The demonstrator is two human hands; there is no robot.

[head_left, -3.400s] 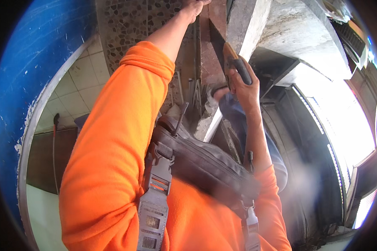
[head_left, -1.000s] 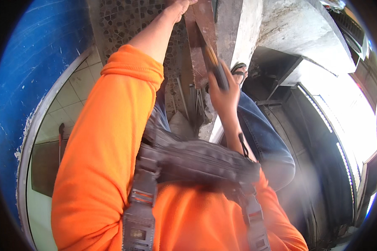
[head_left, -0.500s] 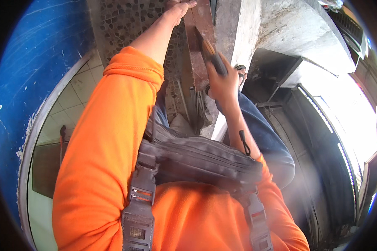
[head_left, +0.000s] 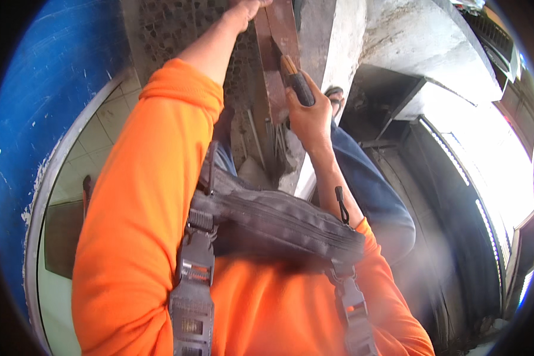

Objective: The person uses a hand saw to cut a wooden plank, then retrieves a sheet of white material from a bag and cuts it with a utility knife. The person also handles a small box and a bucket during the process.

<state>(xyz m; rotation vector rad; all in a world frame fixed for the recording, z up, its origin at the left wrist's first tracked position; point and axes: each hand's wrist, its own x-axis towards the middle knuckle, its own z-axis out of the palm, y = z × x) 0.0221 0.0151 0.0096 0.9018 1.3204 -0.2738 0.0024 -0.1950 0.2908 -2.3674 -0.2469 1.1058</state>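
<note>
A reddish-brown board [head_left: 280, 32] lies lengthwise along the side of a pale concrete ledge [head_left: 329, 35]. My left hand [head_left: 246, 12] is closed at the board's far end, near the top edge of the picture. My right hand [head_left: 311, 113] grips the wood-and-black handle [head_left: 299, 83] of a handsaw, whose dark blade lies on the board, pointing away from me. A sandalled foot [head_left: 335, 98] shows beside the ledge, just right of my right hand. A dark bag [head_left: 279, 219] is strapped across my chest.
A blue panel [head_left: 47, 89] curves along the left, beside a tiled surface [head_left: 104, 124]. Pebbled flooring [head_left: 160, 35] and some narrow rods [head_left: 246, 136] are left of the board. A weathered concrete slab [head_left: 427, 47] is at upper right, above a dark recess and bright opening.
My right hand and saw have shifted since earlier frames, now slightly further forward and left than a second ago. My left hand stays at the board's far end.
</note>
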